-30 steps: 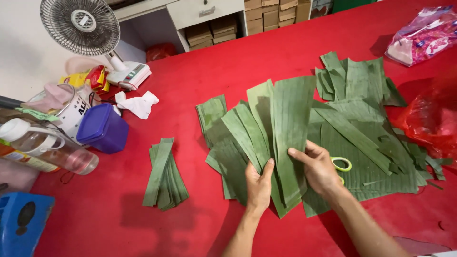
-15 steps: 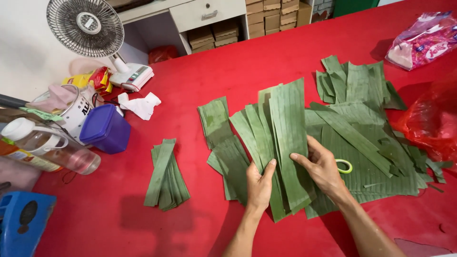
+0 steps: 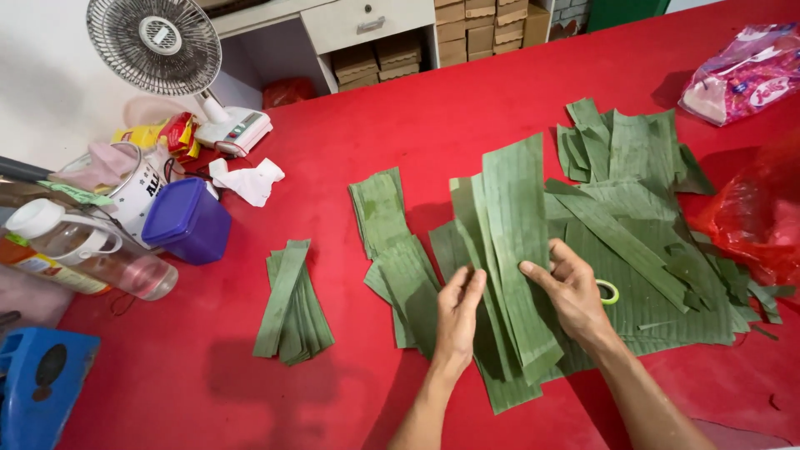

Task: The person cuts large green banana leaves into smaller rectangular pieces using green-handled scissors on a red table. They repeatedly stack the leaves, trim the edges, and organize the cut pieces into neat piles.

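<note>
Both hands rest on a long banana-leaf strip at the middle of the red table.

Left hand (image 3: 458, 307) lies flat, fingers together, on the strip's left edge, while the right hand (image 3: 571, 292) presses open-palmed on its right edge; neither is clamped around it. Beneath them the red table (image 3: 400, 125) runs out of view on every side. The big leaf pile (image 3: 642, 250) on the right hides its lower layers and partly covers a small green ring (image 3: 610, 292) beside the right hand. The long strip (image 3: 518, 225) runs near to far, leaning slightly left at the top, its near end hidden behind the wrists. Smaller stacks lie left: a medium stack (image 3: 392, 242), then a narrow bundle (image 3: 290, 304), both lengthwise too.
</note>
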